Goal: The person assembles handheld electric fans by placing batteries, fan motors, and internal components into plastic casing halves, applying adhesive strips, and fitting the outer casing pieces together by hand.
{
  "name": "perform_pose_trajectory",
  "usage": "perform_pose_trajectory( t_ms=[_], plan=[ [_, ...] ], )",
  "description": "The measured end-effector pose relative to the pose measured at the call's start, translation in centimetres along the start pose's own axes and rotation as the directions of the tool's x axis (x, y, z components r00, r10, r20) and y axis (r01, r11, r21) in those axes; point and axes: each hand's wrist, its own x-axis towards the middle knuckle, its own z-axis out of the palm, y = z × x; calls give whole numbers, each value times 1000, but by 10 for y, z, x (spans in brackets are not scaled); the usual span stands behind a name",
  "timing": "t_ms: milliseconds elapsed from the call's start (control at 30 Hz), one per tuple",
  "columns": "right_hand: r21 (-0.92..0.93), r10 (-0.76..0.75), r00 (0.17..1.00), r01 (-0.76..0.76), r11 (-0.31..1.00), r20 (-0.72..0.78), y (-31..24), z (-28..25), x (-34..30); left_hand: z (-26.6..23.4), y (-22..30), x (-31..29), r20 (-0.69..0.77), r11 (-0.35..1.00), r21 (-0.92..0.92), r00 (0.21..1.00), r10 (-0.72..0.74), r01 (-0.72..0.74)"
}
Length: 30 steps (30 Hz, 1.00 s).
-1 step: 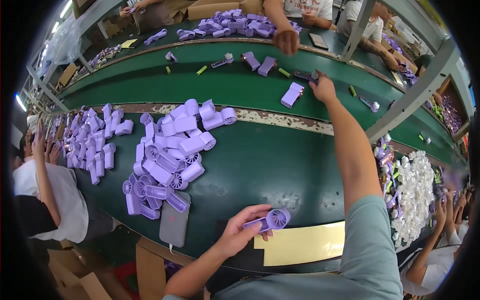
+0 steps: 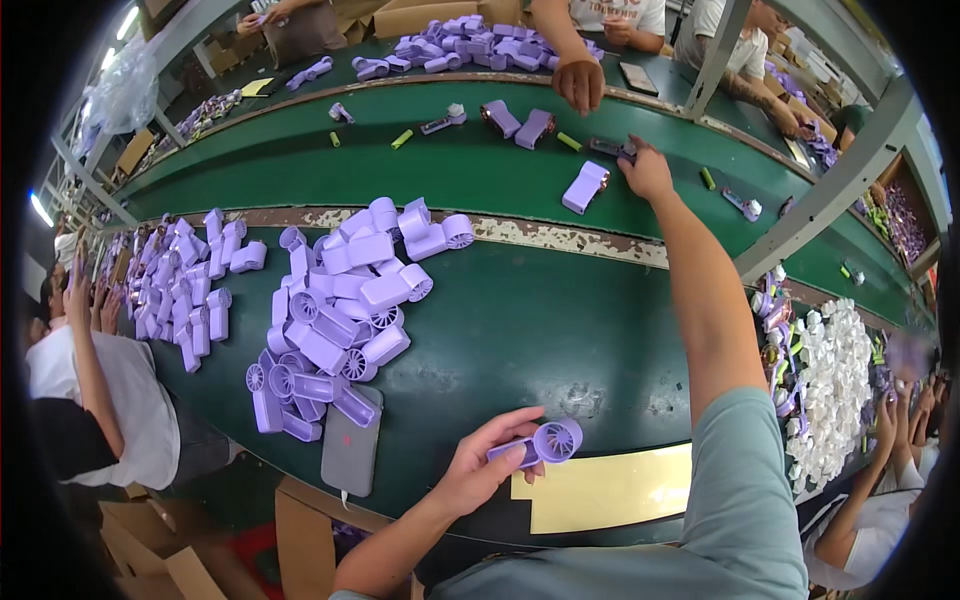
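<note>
The left hand (image 2: 482,468) grips an open purple casing (image 2: 557,440) by its body, thumb across it, with the round spoked end turned up at its 2 o'clock. The right hand (image 2: 648,168), on the outstretched arm at about 2 o'clock from the left, has its fingers bent at the end of a small dark part (image 2: 606,147) over the green belt (image 2: 400,185); whether they have closed on it, I cannot tell. From the right hand, a closed purple piece (image 2: 585,188) lies between 8 and 9 o'clock, a green cylinder (image 2: 708,178) at 3, and a co-worker's hand (image 2: 580,85) with fingers pointing down near 11. From the left hand, a yellow sheet (image 2: 610,495) lies between 3 and 4 o'clock, a flat grey device (image 2: 350,450) with a cable at 9, a heap of purple casings (image 2: 345,265) between 10 and 11, and a mound of white parts (image 2: 830,390) well apart, between 2 and 3. Farther out, a person in a white top (image 2: 110,385) is at 10 o'clock, and another purple pile (image 2: 465,45) lies at 12, across the belt.
</note>
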Motion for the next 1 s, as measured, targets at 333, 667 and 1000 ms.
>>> perform_pose_trajectory(
  t_ms=[333,667,1000],
  plan=[
    [58,-87,996,87,994,-15,-11,-99,-84,-2,-6,2,-73,992,125,997,-25,34],
    [866,-390,903,44,499,179,-150,-308,-256,24,25,-2,2,993,-27,993,-114,114],
    [648,-541,840,390,654,40,-219,-306,-318,34,24,-47,246,931,-264,951,-188,252]
  ],
)
